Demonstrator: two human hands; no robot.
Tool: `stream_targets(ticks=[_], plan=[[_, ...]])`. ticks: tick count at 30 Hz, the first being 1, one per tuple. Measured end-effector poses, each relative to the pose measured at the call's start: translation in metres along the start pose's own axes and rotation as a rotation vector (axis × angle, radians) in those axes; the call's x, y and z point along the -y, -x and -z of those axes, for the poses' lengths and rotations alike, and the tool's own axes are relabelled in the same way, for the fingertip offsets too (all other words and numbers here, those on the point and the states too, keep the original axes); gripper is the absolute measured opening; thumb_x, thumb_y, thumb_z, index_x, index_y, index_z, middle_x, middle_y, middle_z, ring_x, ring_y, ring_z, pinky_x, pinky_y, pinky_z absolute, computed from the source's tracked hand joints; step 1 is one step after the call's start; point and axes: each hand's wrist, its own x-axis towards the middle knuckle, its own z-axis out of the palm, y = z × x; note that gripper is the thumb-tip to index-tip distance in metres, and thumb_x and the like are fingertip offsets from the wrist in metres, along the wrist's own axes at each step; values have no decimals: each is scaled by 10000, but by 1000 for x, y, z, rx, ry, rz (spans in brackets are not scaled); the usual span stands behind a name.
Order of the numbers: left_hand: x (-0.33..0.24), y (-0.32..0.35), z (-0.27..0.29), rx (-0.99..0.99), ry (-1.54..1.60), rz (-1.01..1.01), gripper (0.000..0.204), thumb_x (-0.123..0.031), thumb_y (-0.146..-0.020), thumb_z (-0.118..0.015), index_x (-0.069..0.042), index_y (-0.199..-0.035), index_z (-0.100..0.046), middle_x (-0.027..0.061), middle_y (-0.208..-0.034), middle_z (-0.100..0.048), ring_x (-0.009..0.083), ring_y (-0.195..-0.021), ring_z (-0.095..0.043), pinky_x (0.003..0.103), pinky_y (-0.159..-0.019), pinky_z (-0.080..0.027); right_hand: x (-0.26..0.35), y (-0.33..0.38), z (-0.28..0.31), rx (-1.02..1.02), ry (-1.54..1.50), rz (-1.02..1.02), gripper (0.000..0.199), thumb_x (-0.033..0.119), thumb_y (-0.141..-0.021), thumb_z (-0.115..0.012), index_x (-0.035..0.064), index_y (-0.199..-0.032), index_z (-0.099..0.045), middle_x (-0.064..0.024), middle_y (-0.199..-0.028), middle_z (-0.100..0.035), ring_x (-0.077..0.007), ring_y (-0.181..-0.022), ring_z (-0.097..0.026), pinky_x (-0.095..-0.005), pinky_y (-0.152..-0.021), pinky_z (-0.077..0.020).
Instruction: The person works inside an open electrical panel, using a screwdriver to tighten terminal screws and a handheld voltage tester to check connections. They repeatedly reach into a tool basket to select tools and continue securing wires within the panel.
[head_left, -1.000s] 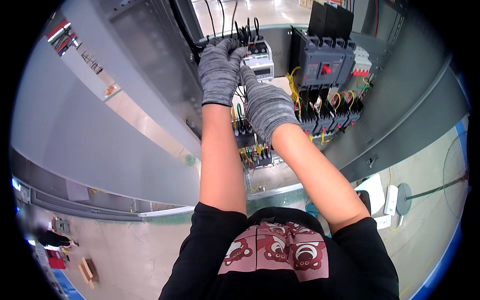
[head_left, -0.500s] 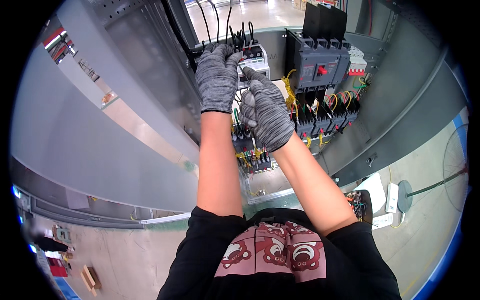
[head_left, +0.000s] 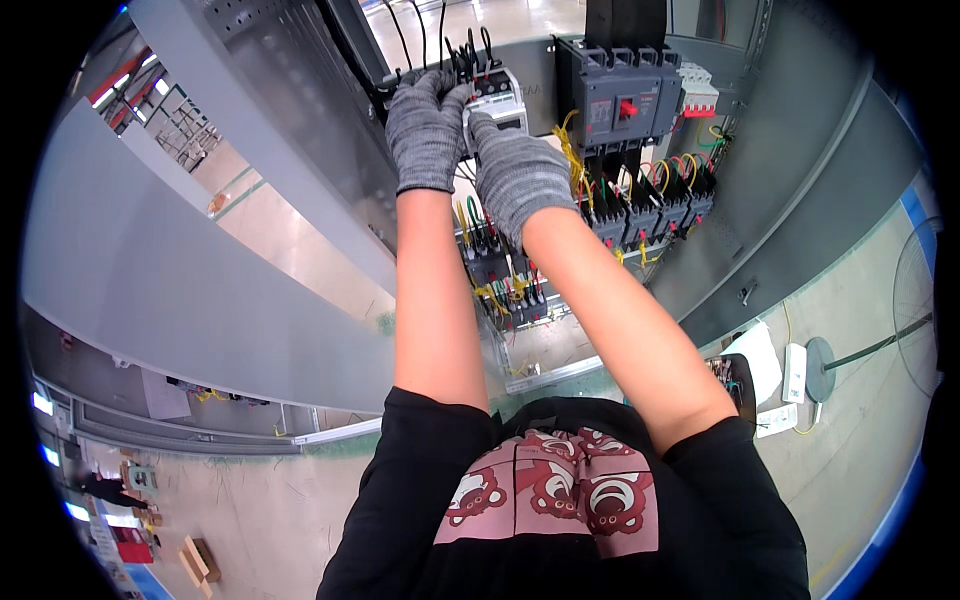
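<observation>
Both my hands wear grey knit gloves and work at a white, box-shaped electrical device (head_left: 509,104) in a grey metal cabinet. My left hand (head_left: 422,130) is at its left side, with fingers curled and pinched on a black wire (head_left: 444,62) among several running to the black terminals on top. My right hand (head_left: 522,175) is closed against the device's lower left front, fingertips pointing up beside the left hand. What it holds, if anything, is hidden by the glove. Part of the device's front is covered by my hands.
A large dark grey circuit breaker (head_left: 617,105) with a red switch stands to the right, beside a small white breaker (head_left: 697,90). Lower down are several smaller breakers (head_left: 640,222) with coloured wires. A grey panel (head_left: 180,270) fills the left. A fan (head_left: 820,368) stands at the right.
My right hand has turned and moved up closer to the device; its lower fingers and the thin dark tip near its index finger no longer show. The left hand stays at the wires. The view shifts slightly.
</observation>
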Motion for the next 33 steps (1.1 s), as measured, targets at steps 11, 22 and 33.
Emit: stream_targets(ticks=[11, 22, 33], plan=[[-15, 5, -2, -38, -5, -39, 286, -286, -776, -697, -50, -938, -693, 142, -984, -628, 301, -921, -605, 396, -836, -480, -25, -21, -36, 102, -1754, -241, 265, 60, -908, -377, 50, -1141, -502, -42, -652, -555, -190, -460, -501, -345, -428, -425], [-23, 24, 7, -208, 302, -20, 221, -191, -811, -688, -30, -960, -657, 100, -831, -657, 216, -838, -647, 335, -765, -505, -13, -18, -36, 195, -2250, -406, 92, 141, -958, -373, 144, -941, -463, 15, -563, -464, -95, -326, -343, -249, -280, -255], [-25, 44, 15, 374, 1096, 727, 191, -203, -895, -624, -18, -854, -605, 38, -659, -607, 160, -448, -587, 293, -356, -502, -23, -20, -29, 330, -2303, -462, 183, 160, -946, -396, 79, -840, -520, -9, -601, -518, -83, -366, -392, -219, -288, -279]])
